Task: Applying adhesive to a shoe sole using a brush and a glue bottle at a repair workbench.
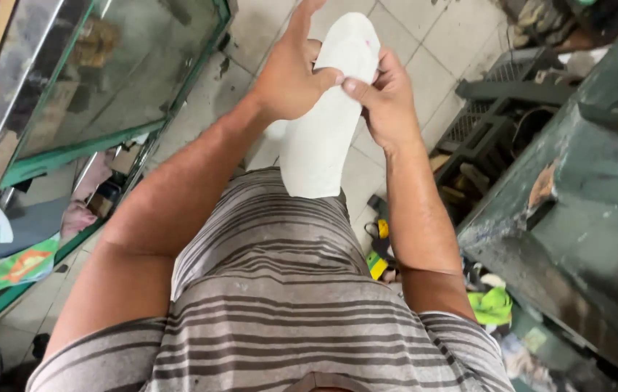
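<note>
White insole (327, 116): flat, foot-shaped, plain off-white with a faint pink mark near the rounded top end, held upright in mid-air over the tiled floor (425, 43) in front of the striped shirt (280, 305). Left hand (291, 72) has its grip clenched on the left edge, thumb across the face; right hand (385, 98) pinches the right edge. Green-and-orange flat package (15, 267) lies low left by the green-framed glass cabinet (106, 80); yellow-green packets (490, 305) sit low right beside the dark green desk (584, 218).
</note>
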